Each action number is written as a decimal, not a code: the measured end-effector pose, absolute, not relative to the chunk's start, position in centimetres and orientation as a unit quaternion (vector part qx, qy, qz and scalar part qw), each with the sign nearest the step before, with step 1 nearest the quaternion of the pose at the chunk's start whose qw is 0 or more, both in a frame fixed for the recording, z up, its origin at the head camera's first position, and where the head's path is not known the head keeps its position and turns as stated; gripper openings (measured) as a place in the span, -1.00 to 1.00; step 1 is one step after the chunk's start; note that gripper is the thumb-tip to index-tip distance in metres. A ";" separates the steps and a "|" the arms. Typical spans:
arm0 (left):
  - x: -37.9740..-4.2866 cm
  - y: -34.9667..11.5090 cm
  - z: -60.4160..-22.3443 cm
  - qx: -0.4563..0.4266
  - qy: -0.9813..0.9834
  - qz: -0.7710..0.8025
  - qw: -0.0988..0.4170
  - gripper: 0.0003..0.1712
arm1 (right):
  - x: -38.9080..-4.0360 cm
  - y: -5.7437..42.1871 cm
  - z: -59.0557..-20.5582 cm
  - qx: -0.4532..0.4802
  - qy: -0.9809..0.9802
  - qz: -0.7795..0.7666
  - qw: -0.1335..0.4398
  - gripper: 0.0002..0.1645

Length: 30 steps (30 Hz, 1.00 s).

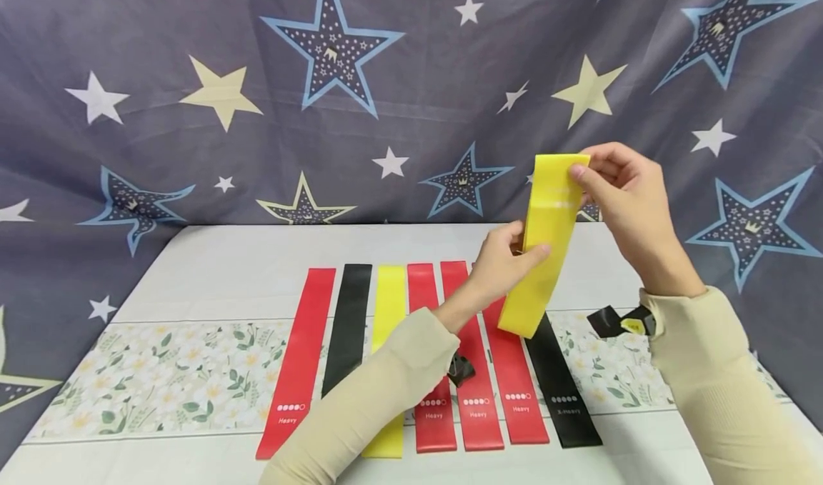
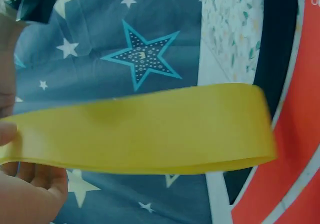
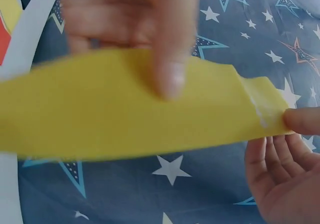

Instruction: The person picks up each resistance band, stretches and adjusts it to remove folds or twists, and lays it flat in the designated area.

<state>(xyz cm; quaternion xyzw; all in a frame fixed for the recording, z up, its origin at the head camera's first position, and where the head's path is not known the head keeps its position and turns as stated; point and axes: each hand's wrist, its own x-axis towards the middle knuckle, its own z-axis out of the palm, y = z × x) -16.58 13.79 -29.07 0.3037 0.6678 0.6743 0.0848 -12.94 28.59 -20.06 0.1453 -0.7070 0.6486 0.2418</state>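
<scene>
A yellow resistance band (image 1: 546, 235), a flat loop, is held up at a slant over the right side of the row on the table. At its top corner, my right hand (image 1: 633, 206) pinches it between thumb and fingers. Lower down, my left hand (image 1: 504, 260) grips its left edge, the thumb across the front and the fingers partly hidden behind. The right wrist view shows pale printing near the pinched end, too blurred to read. In the left wrist view, the loop's lower end (image 2: 240, 124) bows open slightly.
Several flat bands lie side by side: a red band (image 1: 302, 349) at left, a black band (image 1: 347, 328), a yellow band (image 1: 388, 299), more red ones marked Heavy, and a black X-Heavy band (image 1: 566, 392) at right. Beneath them runs a floral strip (image 1: 173, 378) on the white table (image 1: 212, 271).
</scene>
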 end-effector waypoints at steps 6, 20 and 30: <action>-16.5 13.9 -30.5 0.313 0.671 0.654 0.154 -0.62 | -13.1 29.1 -19.5 0.136 -0.702 0.652 0.254 -0.86; -17.8 13.1 -34.2 0.337 0.719 0.536 0.288 -0.63 | -13.1 32.0 -20.4 0.071 -0.697 0.637 0.322 -0.83; -19.5 12.4 -35.8 0.346 0.754 0.465 0.311 -0.69 | -13.2 36.1 -22.2 -0.036 -0.660 0.655 0.366 -0.80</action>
